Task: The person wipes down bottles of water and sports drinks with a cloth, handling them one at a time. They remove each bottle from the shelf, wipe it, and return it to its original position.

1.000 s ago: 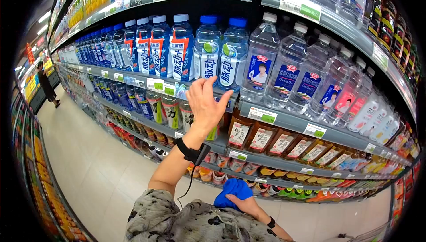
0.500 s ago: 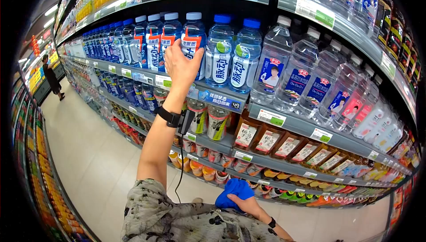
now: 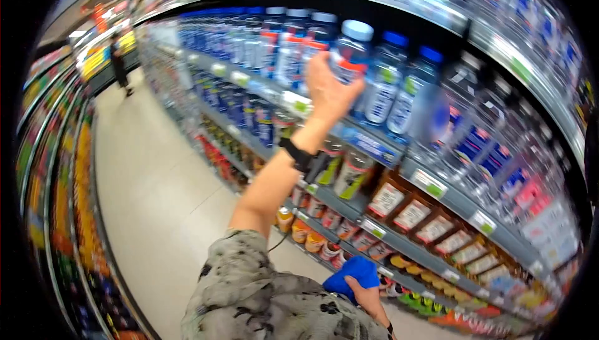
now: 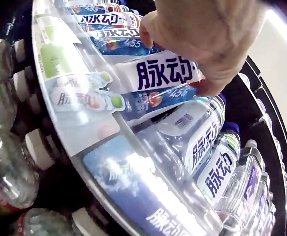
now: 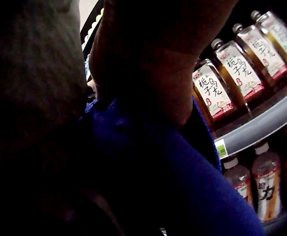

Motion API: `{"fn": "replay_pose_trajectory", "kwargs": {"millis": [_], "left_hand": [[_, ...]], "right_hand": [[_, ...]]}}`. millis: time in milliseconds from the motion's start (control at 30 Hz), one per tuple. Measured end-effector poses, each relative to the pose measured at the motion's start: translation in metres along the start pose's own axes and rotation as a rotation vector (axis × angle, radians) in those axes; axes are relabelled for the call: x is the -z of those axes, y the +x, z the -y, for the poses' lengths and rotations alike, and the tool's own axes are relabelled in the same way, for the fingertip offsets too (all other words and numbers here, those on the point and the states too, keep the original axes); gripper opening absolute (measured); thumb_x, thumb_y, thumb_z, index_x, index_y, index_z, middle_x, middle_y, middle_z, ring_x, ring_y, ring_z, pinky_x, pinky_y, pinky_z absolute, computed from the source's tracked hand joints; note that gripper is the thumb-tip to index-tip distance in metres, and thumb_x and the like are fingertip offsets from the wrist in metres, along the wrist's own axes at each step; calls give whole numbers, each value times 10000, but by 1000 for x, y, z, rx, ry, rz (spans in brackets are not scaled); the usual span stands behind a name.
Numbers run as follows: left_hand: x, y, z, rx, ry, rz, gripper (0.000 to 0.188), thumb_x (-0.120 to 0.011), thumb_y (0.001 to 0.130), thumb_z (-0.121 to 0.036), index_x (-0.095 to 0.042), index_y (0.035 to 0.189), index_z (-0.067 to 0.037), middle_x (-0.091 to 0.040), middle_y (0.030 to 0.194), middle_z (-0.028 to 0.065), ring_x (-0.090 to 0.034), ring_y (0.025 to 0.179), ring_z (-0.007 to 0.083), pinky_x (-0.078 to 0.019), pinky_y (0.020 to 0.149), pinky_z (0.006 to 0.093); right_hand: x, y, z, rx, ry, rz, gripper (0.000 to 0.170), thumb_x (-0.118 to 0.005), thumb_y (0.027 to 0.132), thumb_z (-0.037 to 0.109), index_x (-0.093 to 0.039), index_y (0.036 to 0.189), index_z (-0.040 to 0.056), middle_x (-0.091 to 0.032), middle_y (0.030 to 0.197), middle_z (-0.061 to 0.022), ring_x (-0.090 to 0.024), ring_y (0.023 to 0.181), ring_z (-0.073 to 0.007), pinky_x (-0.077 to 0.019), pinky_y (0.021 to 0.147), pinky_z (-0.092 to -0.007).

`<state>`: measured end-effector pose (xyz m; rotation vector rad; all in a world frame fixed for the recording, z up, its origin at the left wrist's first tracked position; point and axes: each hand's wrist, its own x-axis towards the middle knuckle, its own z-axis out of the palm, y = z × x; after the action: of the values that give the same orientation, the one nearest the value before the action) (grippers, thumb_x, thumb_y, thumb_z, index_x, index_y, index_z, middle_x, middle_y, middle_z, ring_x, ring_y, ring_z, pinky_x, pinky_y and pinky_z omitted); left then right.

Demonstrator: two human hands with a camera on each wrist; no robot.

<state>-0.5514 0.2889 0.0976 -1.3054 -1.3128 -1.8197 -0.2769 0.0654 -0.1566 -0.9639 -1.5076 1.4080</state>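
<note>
My left hand (image 3: 332,92) grips a drink bottle (image 3: 349,58) with a pale blue cap and a blue, white and red label, at the front of a shelf row. In the left wrist view, the thumb and a finger of the left hand (image 4: 207,39) lie on either side of that bottle (image 4: 164,73). Low by the body, my right hand (image 3: 369,297) holds a bunched blue cloth (image 3: 350,276). The right wrist view is dark, with the cloth (image 5: 192,172) hanging below the hand (image 5: 153,73).
Right of the gripped bottle stand two bottles with dark blue caps (image 3: 394,72), then large clear bottles (image 3: 480,134). A shelf edge (image 3: 268,90) with price tags runs below. Brown tea bottles (image 3: 412,215) fill a lower shelf. A person (image 3: 118,65) stands far down the aisle.
My left hand has gone from in front of the shelf edge to the pale-capped bottle and now grips it; the bottle leans. The head view has turned. The right hand keeps the cloth.
</note>
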Motion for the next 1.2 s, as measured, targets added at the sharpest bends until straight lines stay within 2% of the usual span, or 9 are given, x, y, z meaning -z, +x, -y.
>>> {"fn": "replay_pose_trajectory", "kwargs": {"millis": [200,433,633,733,800,900,933,1000,1200], "left_hand": [[14,-25,-5,108,-636,-31,814,-770,598,-110,-265,1229,-11,-417,1118,138,-454,1072,236,-384,922,344],[83,-27,-45,-6,-586,-187,888,-753,561,-102,-245,1283,-5,-370,1138,142,-431,1062,237,-379,906,351],[149,-96,-62,81,-596,254,868,-786,545,-197,-308,1245,-11,-383,1125,148,-412,1058,271,-359,910,373],[154,-134,-68,129,-584,446,866,-796,580,-167,-286,1269,-40,-407,1209,168,-469,1105,291,-344,969,372],[155,-156,-76,279,-651,593,857,-790,579,-128,-293,1272,-45,-424,1221,163,-468,1125,289,-349,974,364],[152,-190,-82,323,-614,777,780,-721,664,-134,-282,1302,-42,-415,1243,183,-453,1146,319,-374,956,358],[151,-199,-85,336,-629,804,687,-664,731,-143,-295,1302,-43,-407,1254,197,-448,1148,346,-382,942,365],[157,-205,-92,364,-667,828,653,-619,764,-124,-275,1314,-43,-397,1260,208,-442,1149,359,-380,942,376],[170,-194,-103,291,-655,862,647,-577,796,-118,-229,1335,-39,-381,1265,233,-451,1114,406,-393,909,415]], "right_hand": [[-3,1,7,-43,-1,4,236,-651,790,30,-520,984,-5,-595,909,-71,-561,828,-148,-447,776,-293],[-4,13,46,-2,57,35,251,-624,801,15,-520,1027,-16,-597,942,-87,-561,855,-159,-443,794,-306],[5,27,76,170,-25,-73,545,-608,817,181,-383,1268,-24,-480,1221,-141,-459,1121,-237,-325,981,-380],[17,31,54,330,162,-186,422,-558,835,170,-460,1197,-23,-517,1159,-102,-501,1042,-210,-378,927,-353],[25,31,57,430,-56,-74,404,-539,837,170,-473,1190,-15,-506,1174,-110,-493,1050,-220,-372,931,-362],[-23,36,147,930,-1020,174,458,-608,803,136,-454,1209,-9,-512,1150,-115,-489,1052,-232,-363,941,-361],[-27,34,143,930,-1016,176,458,-608,803,136,-454,1209,-9,-512,1150,-115,-489,1052,-232,-363,941,-361],[-31,34,129,284,-397,-76,541,-651,771,101,-412,1244,-7,-504,1151,-105,-474,1072,-222,-357,947,-354],[-26,42,134,466,-286,-154,540,-629,791,107,-382,1255,-16,-489,1172,-114,-491,1048,-219,-367,935,-349]]}}
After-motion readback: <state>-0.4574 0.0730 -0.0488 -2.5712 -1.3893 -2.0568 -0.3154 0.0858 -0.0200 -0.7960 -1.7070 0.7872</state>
